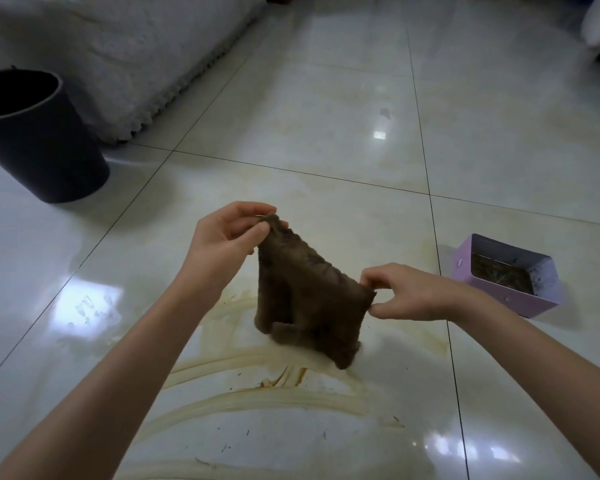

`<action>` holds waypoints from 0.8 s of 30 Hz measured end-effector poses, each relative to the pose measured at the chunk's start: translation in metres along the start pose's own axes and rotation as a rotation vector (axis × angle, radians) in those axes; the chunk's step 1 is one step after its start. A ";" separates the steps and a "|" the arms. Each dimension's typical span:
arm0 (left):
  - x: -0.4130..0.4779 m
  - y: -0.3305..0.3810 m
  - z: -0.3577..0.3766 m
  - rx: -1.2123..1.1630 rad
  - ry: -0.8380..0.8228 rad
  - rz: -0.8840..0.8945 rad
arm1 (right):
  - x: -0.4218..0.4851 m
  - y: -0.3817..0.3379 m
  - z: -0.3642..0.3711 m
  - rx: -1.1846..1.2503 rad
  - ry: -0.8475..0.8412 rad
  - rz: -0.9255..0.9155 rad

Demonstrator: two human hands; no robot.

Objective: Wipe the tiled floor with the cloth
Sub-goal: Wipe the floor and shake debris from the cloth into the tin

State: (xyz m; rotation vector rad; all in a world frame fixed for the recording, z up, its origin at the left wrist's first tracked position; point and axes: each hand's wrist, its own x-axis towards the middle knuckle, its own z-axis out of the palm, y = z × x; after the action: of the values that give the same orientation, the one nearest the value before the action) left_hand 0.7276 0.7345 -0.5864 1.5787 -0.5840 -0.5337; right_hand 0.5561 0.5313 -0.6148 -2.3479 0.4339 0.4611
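Both hands are pinching the brown cloth (305, 299) above the smeared floor (326, 116): left hand (227, 237) its upper corner, right hand (406, 294) its lower.

Two hands, left hand (222, 233) and right hand (409, 294); one cloth (302, 296) at centre; one black bin (39, 140) at ten o'clock; one pink box (499, 298) at three o'clock; one white fringed cover (118, 46) at eleven o'clock.

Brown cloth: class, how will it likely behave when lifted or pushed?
Probably floppy: the cloth sags and folds between the left hand and right hand. Likely damp and heavyish, given wet-looking smears on the floor.
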 end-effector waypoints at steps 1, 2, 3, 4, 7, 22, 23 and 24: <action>0.001 -0.002 -0.003 -0.018 0.046 -0.024 | -0.002 0.002 0.001 0.018 0.047 0.006; 0.002 -0.004 -0.006 -0.036 0.085 -0.049 | -0.004 0.005 0.001 0.041 0.106 0.014; 0.002 -0.006 -0.009 -0.047 0.112 -0.071 | -0.007 0.008 0.000 0.060 0.168 0.018; 0.003 -0.008 -0.012 -0.048 0.129 -0.088 | -0.010 0.012 -0.001 0.064 0.227 0.011; 0.002 -0.013 -0.020 -0.012 0.151 -0.117 | -0.021 0.017 -0.007 -0.047 0.388 -0.042; -0.018 0.007 -0.023 0.121 -0.094 -0.110 | -0.104 0.003 -0.040 -0.100 0.626 -0.170; -0.017 0.007 -0.021 0.130 -0.105 -0.114 | -0.107 0.004 -0.040 -0.082 0.610 -0.176; -0.015 0.006 -0.018 0.143 -0.113 -0.119 | -0.107 0.007 -0.040 -0.067 0.596 -0.171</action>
State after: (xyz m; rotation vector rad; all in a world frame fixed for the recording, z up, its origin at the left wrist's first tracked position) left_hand 0.7273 0.7575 -0.5785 1.7345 -0.6268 -0.6870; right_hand 0.4669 0.5181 -0.5440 -2.5357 0.4838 -0.3242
